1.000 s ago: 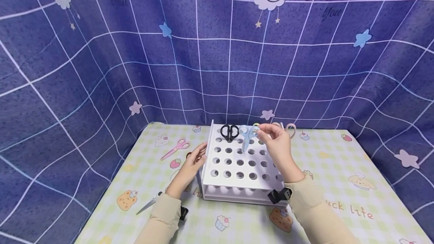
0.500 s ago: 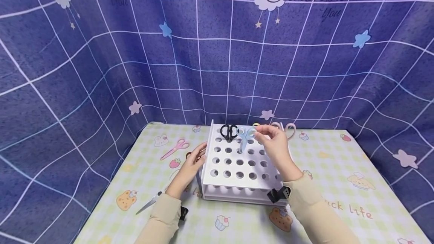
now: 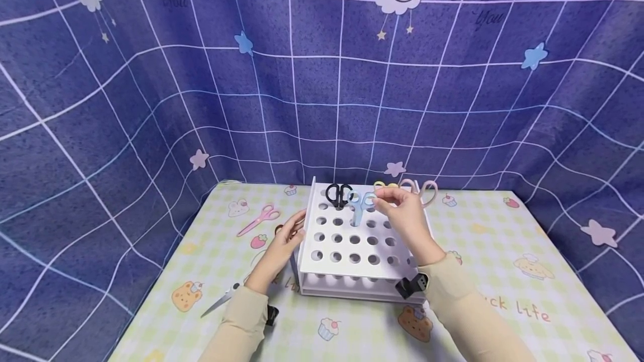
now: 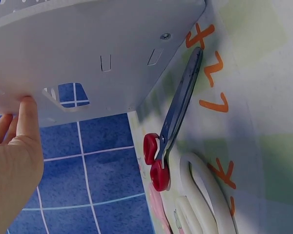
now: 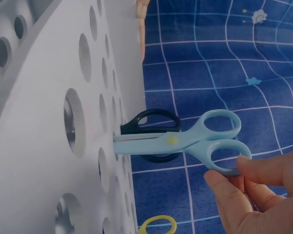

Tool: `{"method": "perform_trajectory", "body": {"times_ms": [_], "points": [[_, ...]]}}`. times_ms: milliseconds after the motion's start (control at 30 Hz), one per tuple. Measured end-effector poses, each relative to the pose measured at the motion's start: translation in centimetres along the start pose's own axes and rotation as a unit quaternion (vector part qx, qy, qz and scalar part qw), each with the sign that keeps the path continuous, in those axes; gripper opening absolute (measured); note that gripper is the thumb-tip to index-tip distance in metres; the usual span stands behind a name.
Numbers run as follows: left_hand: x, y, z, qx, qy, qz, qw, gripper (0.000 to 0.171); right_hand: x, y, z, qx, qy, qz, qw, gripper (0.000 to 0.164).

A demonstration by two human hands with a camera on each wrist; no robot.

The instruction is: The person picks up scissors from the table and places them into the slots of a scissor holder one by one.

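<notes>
My right hand pinches one handle loop of the light blue scissors between thumb and fingers. Their blades point down at the white rack, a board with rows of round holes. In the right wrist view the tip of the blue scissors enters a hole. Black scissors stand in the rack just behind them. Yellow handles and pale pink handles stick up at the back right. My left hand rests its extended fingers against the rack's left side panel.
Pink scissors lie on the checkered tablecloth at the left. Red-handled scissors lie beside the rack's left side, near a white curved handle. Another pair of scissors lies partly under my left forearm. A blue grid curtain hangs behind.
My right hand has moved slightly left and down with the blue scissors, bringing their tip to a hole. More of the yellow handles shows now. The left hand keeps its place.
</notes>
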State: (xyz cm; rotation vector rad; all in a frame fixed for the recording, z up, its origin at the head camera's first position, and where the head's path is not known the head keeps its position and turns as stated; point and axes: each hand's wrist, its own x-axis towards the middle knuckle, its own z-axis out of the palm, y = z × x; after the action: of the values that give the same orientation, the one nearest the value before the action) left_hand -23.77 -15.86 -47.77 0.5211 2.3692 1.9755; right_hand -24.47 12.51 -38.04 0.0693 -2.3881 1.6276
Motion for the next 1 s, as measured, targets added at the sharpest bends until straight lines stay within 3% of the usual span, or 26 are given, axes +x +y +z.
{"method": "perform_trajectory", "body": {"times_ms": [133,367,800,1000], "points": [[-0.1,0.0,0.0,0.001,0.001,0.002,1.0000,0.053,0.2,0.3,0.3,-0.002,-0.009,0.011,1.000,0.017],[-0.1,0.0,0.0,0.005,0.002,-0.001,1.0000,0.053,0.5,1.0,1.1,0.040,-0.002,0.009,0.999,0.016],[-0.1,-0.1,0.0,0.003,-0.004,-0.011,0.9999,0.053,0.6,1.9,1.8,0.011,0.005,0.021,1.000,0.014],[0.1,0.1,-0.1,0.003,0.004,0.001,1.0000,0.052,0.8,2.0,2.1,0.009,0.009,0.018,1.000,0.014]]}}
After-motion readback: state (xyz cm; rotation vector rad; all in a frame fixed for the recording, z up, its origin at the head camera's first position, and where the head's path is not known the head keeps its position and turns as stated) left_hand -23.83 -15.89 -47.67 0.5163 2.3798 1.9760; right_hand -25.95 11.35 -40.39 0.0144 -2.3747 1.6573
